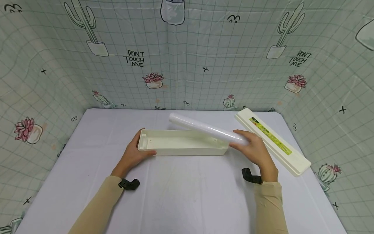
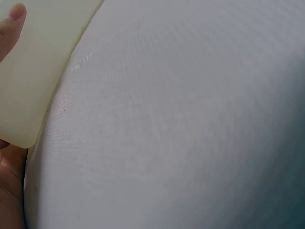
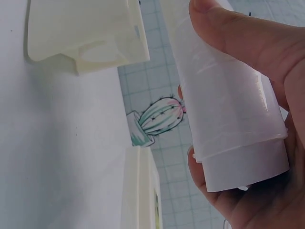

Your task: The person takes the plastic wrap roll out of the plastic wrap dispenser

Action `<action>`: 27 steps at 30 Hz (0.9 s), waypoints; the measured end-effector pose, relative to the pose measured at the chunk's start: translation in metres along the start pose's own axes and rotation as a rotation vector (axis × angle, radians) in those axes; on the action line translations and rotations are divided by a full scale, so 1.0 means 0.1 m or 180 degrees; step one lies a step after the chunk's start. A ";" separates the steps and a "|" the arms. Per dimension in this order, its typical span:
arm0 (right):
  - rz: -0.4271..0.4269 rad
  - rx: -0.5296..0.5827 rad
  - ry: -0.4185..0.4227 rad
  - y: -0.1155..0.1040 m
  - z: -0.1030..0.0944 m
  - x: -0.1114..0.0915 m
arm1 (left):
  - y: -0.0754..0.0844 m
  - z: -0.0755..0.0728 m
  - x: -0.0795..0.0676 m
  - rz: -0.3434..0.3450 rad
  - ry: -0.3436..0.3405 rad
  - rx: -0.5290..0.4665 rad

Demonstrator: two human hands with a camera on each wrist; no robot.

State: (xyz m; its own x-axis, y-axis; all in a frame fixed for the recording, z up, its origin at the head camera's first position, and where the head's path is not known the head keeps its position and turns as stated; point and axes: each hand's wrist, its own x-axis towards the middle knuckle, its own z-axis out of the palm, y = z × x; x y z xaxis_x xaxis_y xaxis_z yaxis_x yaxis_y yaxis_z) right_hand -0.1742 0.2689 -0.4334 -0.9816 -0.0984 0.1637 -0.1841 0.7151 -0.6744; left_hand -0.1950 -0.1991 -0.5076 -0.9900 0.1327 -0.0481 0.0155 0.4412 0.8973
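A long cream plastic box (image 1: 184, 151) without its lid lies crosswise on the table. My left hand (image 1: 136, 152) grips its left end, thumb on the front wall (image 2: 43, 62) and fingers around the end. In my right hand (image 1: 253, 148) is a roll of clear plastic wrap (image 1: 204, 127), held near its right end. The roll slants over the box's right part, its far left end pointing toward the back. The right wrist view shows thumb and fingers curled round the roll (image 3: 228, 105), with the core tube (image 3: 248, 164) sticking out of the wrap.
A long cream lid (image 1: 287, 164) with a yellow-green label (image 1: 270, 136) lies diagonally at the table's right side, just beyond my right hand. White cloth (image 1: 187, 195) covers the table. A grid-patterned curtain (image 1: 187, 48) printed with cacti hangs around the back and sides.
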 end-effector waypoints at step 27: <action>0.0320 -0.0045 0.0170 0.19 -0.13 -0.11 | -0.01 -0.01 0.02 0.0008 -0.0017 0.0004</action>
State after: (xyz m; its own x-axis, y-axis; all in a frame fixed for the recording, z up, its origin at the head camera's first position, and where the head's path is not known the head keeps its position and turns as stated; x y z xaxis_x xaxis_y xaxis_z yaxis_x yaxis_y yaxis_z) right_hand -0.1661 0.2928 -0.4382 -0.9909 0.0111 0.1341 -0.0838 0.7291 -0.6792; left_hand -0.1969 -0.2001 -0.5083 -0.9892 0.1385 -0.0482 0.0182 0.4419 0.8969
